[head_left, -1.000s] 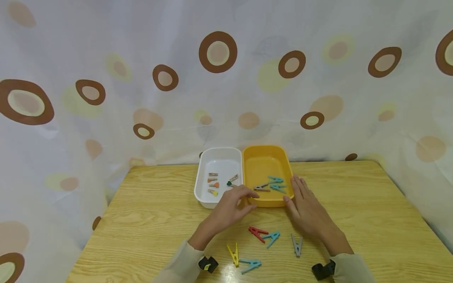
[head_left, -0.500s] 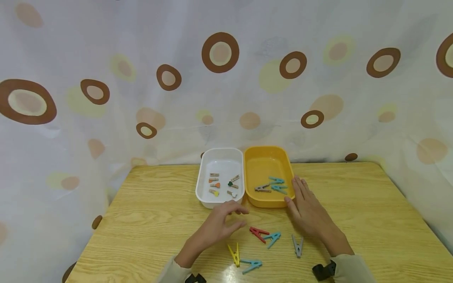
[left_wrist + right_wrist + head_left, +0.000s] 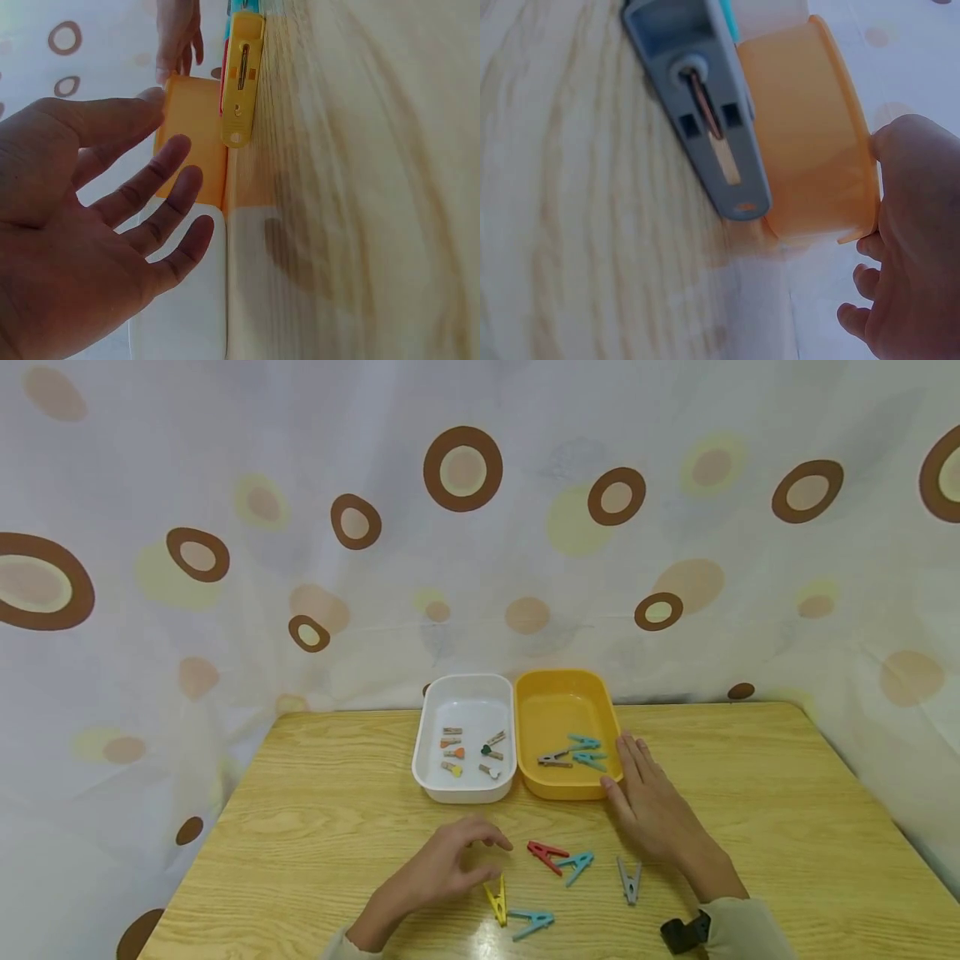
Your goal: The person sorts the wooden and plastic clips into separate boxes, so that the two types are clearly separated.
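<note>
Lying flat on the wooden table [image 3: 315,793] just beside the empty, loosely spread left hand [image 3: 442,867], the yellow clothespin [image 3: 496,897] is judged light, stiff and springy, best pinched across its sides, while the flat right hand [image 3: 651,806] rests against the yellow tray [image 3: 609,727].

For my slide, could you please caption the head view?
Left hand hovers open over a yellow peg while right hand rests against the yellow tray.

left hand [image 3: 442,868] drew back from trays to yellow clothespin [image 3: 496,898].
</note>
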